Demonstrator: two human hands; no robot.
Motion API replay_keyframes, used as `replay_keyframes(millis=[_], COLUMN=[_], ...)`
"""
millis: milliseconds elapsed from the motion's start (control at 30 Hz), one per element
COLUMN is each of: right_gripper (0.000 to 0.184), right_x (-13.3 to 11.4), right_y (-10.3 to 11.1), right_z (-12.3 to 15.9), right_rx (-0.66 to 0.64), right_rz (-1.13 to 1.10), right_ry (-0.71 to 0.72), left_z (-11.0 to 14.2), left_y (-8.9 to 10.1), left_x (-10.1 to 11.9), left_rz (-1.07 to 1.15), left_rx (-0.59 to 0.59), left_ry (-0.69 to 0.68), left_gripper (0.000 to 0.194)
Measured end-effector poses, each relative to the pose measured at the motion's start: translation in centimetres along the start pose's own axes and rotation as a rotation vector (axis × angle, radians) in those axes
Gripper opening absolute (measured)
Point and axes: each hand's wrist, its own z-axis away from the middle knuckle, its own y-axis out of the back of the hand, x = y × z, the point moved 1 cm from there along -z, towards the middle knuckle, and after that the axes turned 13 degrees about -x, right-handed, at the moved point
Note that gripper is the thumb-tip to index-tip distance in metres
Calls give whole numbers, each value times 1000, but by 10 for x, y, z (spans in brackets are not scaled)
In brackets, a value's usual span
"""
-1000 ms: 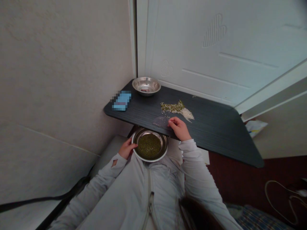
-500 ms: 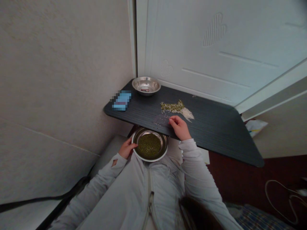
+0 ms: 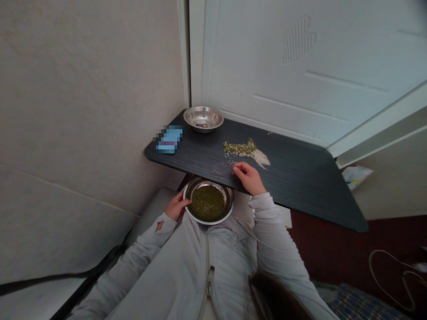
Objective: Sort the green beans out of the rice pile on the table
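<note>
My left hand (image 3: 177, 206) grips the rim of a steel bowl (image 3: 230, 209) on my lap, thumb over the edge. Green mung beans (image 3: 208, 202) fill its bottom, with a few pale grains among them. Over the table's near edge, my right hand (image 3: 249, 178) pinches a thin, clear plastic piece (image 3: 220, 168) held low at the tabletop. A few loose grains show around or through this piece; its outline is faint. Just beyond the fingers lie a mixed pile of green beans and pale grains (image 3: 240, 149) and a heap of white rice (image 3: 260, 158).
On the dark folding table (image 3: 300, 182) a second steel bowl (image 3: 203, 118) holds a small dark and red object. A blurred blue item (image 3: 170, 140) lies at the left end. A white door (image 3: 253, 53) stands behind the table, a wall (image 3: 100, 111) to the left.
My right hand has shifted slightly left and toward me, bringing the clear plastic piece with it across the tabletop. My left hand and the bowl on my lap stay put.
</note>
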Motion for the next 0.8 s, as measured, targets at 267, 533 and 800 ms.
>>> replay_keyframes(millis=[267, 533, 800], right_gripper=[21, 20, 20], right_x=[1, -8, -10], right_y=[-1, 0, 0], right_z=[0, 2, 2], right_rx=[-71, -155, -143], right_rz=[6, 104, 116], right_ry=[-18, -6, 0], left_z=[0, 1, 0], left_y=[-1, -2, -2], left_x=[0, 1, -1], left_rz=[10, 30, 51], left_rx=[-5, -10, -5], left_ry=[3, 5, 2], left_gripper=[45, 47, 46])
